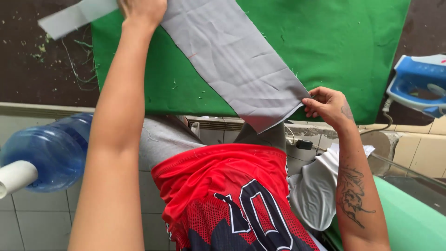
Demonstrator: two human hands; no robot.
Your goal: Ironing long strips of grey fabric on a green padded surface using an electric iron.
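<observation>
A long strip of grey fabric [232, 56] is held stretched between two hands above a green cloth [334, 42] that is spread over the dark tabletop [28, 69]. The strip runs from about eleven o'clock down to four o'clock across the green cloth, with faint creases seen along it.

The step in hand is judged to be the laying out and tensioning of the strip. A flat, wrinkle-free lay would seem to be called for next, with both ends lowered evenly and the edges kept straight.

The left hand [141, 11] is placed at twelve o'clock, the arm extended straight forward; its fingers are closed down onto the far part of the strip, though the grip itself is cut off by the frame edge. The right hand [327, 104] is set at three o'clock, the wrist bent inward, and the near corner of the strip is pinched between thumb and fingertips [307, 103], the fingers being nearly shut.

A blue and white iron [416, 83] is seen at three o'clock beyond the right hand, well apart from it. A blue water jug [51, 148] lies at eight o'clock, below the tabletop edge.
</observation>
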